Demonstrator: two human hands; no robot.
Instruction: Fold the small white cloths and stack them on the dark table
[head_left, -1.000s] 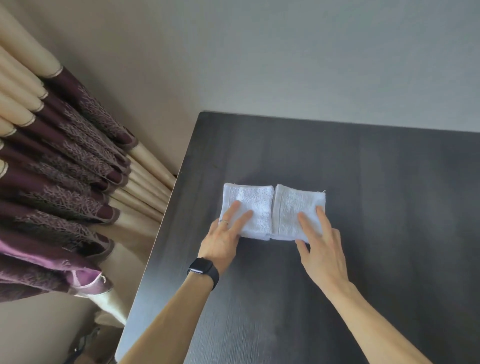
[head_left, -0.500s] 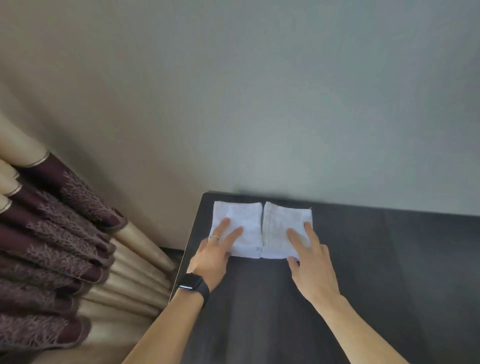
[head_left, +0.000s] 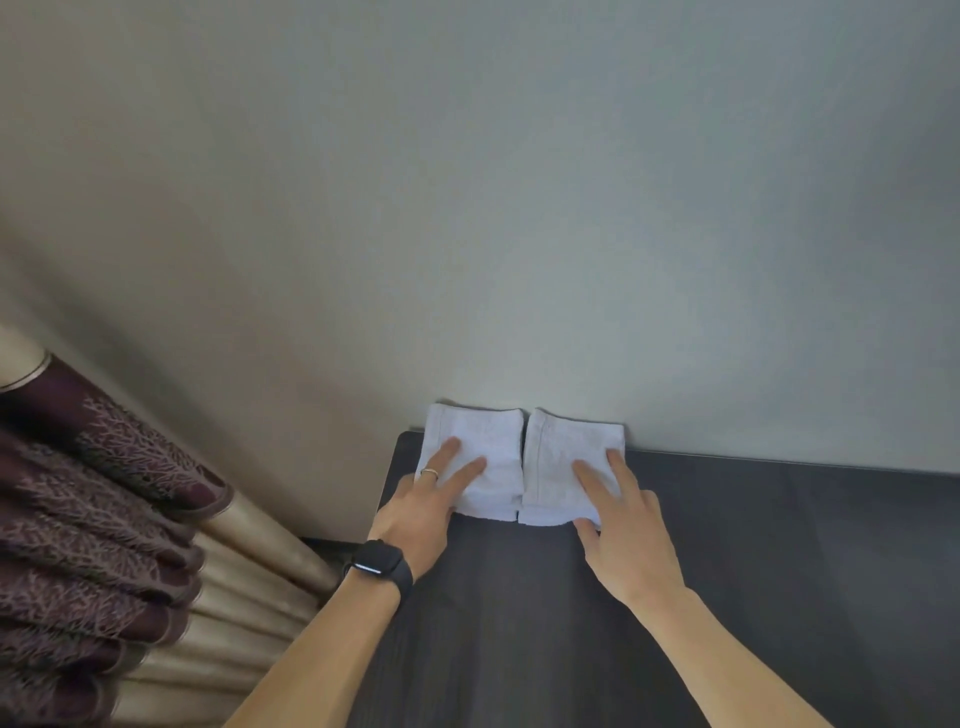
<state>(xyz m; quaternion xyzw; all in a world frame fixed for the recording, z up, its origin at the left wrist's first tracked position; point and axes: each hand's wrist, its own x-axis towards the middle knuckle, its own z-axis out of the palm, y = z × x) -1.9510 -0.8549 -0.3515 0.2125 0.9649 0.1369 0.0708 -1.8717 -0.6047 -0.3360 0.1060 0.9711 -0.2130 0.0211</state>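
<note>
In the head view, the dark table (head_left: 519, 613) fills the lower centre and lower right of the frame, and its far edge runs along a pale wall (head_left: 519, 208). Two small white cloths lie folded side by side at the table's far left corner, just below the middle of the frame. Their inner edges touch along a narrow seam and their far edges sit against the wall.

The left hand (head_left: 415, 514) comes up from the lower centre with its fingers straight and flat on the left cloth (head_left: 493, 436). Two fingers (head_left: 449, 449) show on the fabric, spread in a V, and they cover its near left part. One of them wears a ring (head_left: 429, 472), and a dark smartwatch (head_left: 379, 564) sits on the wrist.

The right hand (head_left: 628, 540) comes in from the lower right. Two straight, slightly parted fingers (head_left: 584, 473) lie on the near right part of the right cloth (head_left: 561, 441). The thumb rests at that cloth's near edge, and I cannot tell whether it tucks under the fabric.

A pleated curtain (head_left: 104, 519), purple with a branch pattern and beige bands, hangs at the lower left of the frame.
</note>
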